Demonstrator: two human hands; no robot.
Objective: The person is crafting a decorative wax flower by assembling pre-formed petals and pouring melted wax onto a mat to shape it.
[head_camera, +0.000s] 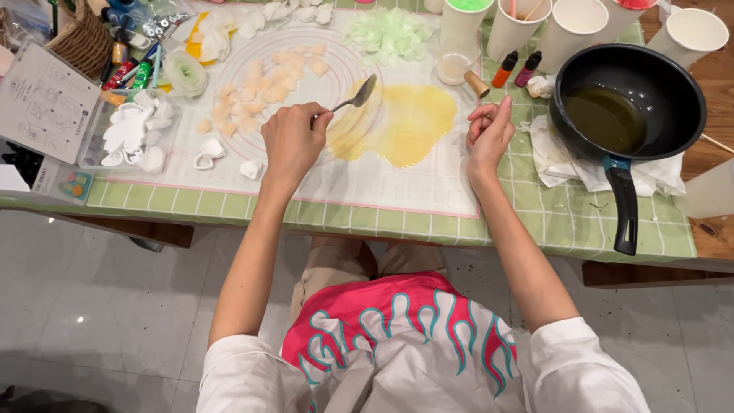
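My left hand (pixel 293 141) grips a metal spoon (pixel 356 96), its bowl held over the left edge of a yellow waxy puddle (pixel 405 122) spread on a white silicone mat (pixel 359 180). My right hand (pixel 489 131) hovers at the puddle's right edge, fingers loosely curled with the thumb and forefinger close together; whether it pinches anything is unclear. Pale peach petal-shaped pieces (pixel 264 84) lie on the mat left of the spoon. A heap of light green pieces (pixel 388 34) sits at the mat's far side.
A black pan (pixel 623 103) with dark liquid rests on paper towels at right, handle pointing toward me. Paper cups (pixel 569 27), two small dye bottles (pixel 505 69), a clear glass (pixel 456 60) and white pieces in a tray (pixel 130 130) surround the mat. A basket and clutter fill the far left.
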